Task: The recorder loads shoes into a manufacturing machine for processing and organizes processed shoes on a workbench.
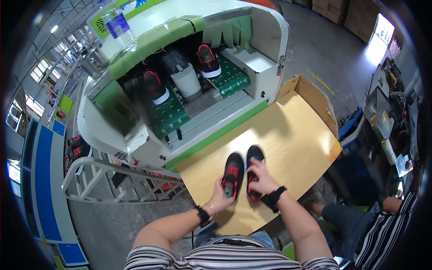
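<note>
Below centre, a black-and-red laced sneaker (232, 171) is gripped by the left hand (219, 198), its mate (255, 153) touched by the right hand (263, 180), finger closure unclear; positioning seems underway, steady handling called for.

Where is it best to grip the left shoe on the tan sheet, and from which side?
Probably by the heel end of the left shoe, coming from the left, where the left hand is. Its toe points away from the person, the ankle opening is toward the near end, and the other shoe lies close on its right.
</note>
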`<state>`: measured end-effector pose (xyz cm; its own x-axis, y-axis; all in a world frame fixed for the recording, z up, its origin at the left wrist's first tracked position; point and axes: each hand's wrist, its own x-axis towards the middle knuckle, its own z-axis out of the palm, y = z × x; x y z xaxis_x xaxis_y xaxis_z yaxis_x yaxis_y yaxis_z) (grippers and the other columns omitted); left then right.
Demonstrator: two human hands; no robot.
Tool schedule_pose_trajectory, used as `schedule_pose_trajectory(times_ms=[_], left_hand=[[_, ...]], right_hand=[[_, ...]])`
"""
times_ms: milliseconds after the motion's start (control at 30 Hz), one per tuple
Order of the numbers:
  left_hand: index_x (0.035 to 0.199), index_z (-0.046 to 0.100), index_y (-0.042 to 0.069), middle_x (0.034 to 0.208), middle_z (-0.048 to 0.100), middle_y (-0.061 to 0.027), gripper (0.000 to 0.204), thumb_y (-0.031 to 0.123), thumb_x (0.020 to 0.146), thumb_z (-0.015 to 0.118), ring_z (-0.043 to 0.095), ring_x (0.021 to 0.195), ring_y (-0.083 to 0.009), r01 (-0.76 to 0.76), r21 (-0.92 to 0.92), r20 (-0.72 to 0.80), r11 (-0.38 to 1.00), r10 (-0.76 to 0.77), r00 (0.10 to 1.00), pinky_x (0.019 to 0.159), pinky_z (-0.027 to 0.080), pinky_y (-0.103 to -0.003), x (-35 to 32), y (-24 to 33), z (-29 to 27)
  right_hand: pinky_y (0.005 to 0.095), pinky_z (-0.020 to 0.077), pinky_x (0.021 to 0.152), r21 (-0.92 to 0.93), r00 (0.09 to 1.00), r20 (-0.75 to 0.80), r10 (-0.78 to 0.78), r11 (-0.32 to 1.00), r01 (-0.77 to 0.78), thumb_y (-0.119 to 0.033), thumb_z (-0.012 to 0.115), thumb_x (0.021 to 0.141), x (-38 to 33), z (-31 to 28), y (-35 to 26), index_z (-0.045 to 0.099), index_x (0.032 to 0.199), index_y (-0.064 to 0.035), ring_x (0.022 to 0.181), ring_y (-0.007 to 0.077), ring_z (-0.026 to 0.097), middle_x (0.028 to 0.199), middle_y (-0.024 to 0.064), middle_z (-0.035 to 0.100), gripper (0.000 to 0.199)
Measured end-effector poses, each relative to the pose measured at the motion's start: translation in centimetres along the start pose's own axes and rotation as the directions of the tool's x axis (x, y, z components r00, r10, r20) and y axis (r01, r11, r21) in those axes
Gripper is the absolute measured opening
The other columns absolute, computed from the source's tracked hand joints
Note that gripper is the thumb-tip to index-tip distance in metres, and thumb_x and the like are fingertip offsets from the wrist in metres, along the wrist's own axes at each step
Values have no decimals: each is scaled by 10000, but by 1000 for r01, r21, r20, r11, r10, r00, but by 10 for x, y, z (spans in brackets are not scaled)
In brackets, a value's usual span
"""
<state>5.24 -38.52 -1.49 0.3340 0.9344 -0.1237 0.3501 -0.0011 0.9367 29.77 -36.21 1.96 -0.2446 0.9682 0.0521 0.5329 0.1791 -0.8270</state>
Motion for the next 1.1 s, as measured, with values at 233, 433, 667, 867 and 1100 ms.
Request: schedule_pose_trajectory(times_ms=[233,433,667,867,1100], left_hand=[[1327,345,18,1356,411,-254,882,464,739,830,459,1257,-348,138,296,147,945,-188,971,1048,386,-451,-105,33,-76],[1378,457,119,1454,344,-261,810,534,751,758,321,1365,-448,-388,575,239,721,305,922,1095,276,-561,-59,72,-61],[1331,555,74,1404,539,-124,538,402,907,592,578,1191,-310,-539,476,467,695,319,824,1013,407,-521,-35,72,-27],[1355,509,15,1418,506,-194,574,344,895,605,509,1283,-319,-581,436,539,687,318,780,1036,359,-504,-24,62,-34],[1366,471,7,1437,479,-181,570,336,915,585,499,1277,-349,-637,401,589,659,347,730,1002,391,-473,-27,54,-33]], right_hand=[[485,248,1176,82,1000,15,23,996,-25,-114,734,703,-49,68,-68,460,1346,-77,1403,492,242,1482,275,319,699],[441,288,1160,310,940,-133,313,914,-261,-112,722,729,-68,80,-71,340,1427,-15,1378,457,320,1441,313,335,801],[434,368,1103,181,925,-292,242,964,-195,-130,724,736,-105,96,-75,382,1420,-26,1300,416,430,1393,263,422,771],[455,421,1066,239,815,-360,453,890,-389,-129,749,739,-101,108,-97,358,1443,-108,1261,419,488,1373,247,470,806],[479,481,979,231,642,-371,671,736,-637,-189,782,711,-109,135,-91,286,1513,-230,1142,433,578,1307,210,545,944]])
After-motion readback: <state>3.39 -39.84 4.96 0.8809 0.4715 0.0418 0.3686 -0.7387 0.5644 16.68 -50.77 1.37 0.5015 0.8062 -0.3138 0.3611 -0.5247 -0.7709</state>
